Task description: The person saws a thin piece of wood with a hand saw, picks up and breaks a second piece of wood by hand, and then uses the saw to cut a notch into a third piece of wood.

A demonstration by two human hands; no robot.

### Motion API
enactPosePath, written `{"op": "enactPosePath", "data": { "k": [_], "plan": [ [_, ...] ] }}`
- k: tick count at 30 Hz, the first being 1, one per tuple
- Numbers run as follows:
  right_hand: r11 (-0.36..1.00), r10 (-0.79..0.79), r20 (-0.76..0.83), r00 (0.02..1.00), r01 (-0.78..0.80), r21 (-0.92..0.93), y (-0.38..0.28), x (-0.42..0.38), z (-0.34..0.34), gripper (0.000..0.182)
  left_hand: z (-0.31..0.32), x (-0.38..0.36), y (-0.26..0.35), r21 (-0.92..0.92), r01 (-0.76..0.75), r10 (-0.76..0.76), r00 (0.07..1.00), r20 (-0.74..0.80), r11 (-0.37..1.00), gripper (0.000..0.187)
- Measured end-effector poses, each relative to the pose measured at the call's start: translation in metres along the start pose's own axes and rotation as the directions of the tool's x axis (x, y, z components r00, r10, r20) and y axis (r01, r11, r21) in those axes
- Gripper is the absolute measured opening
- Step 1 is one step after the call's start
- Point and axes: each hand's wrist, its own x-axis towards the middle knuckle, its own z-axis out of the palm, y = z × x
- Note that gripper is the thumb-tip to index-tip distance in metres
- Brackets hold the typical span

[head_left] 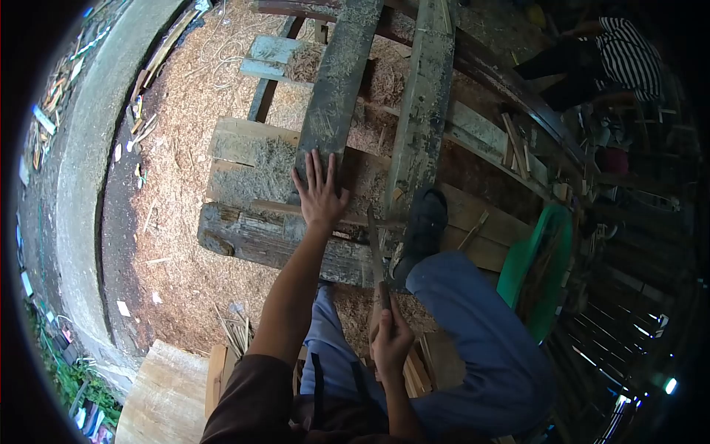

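Note:
My left hand [322,194] lies flat, fingers spread, on the near end of a dark weathered plank [329,111]. In my right hand [392,340] is a long, narrow-bladed tool [377,255], its blade pointing away from me; its exact kind I cannot tell. The blade's tip reaches the gap between the dark plank and a second weathered plank [421,96] to its right. My shoe [425,226] rests at the near end of that second plank. Under both lies a thick, rough timber [288,244] with a thin wooden strip [277,207] beside it.
Wood shavings [192,148] cover the ground. A concrete ledge [81,170] runs along the left. On the right stands a green plastic chair [555,288]; a person in a striped shirt [629,59] is farther back. A pale board [166,388] lies at the lower left.

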Motion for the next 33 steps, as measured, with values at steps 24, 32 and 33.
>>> {"op": "enactPosePath", "data": {
  "k": [24, 32, 33],
  "plan": [
    [0.996, -0.09, -0.04, 0.995, 0.091, 0.017, 0.047, 0.068, 0.042, 0.046, 0.017, 0.002, 0.0, -0.034, -0.015, 0.01, 0.991, -0.131, 0.999, 0.065],
    [0.994, 0.094, -0.037, 0.995, -0.096, -0.043, 0.005, 0.039, 0.03, 0.044, 0.02, 0.004, -0.002, -0.055, -0.016, 0.008, 0.989, -0.146, 0.998, 0.066],
    [0.995, 0.076, -0.023, 0.997, -0.077, -0.064, 0.008, 0.037, 0.026, 0.044, 0.02, 0.002, 0.0, -0.059, -0.014, 0.005, 0.988, -0.154, 0.998, 0.066]
  ]
}}
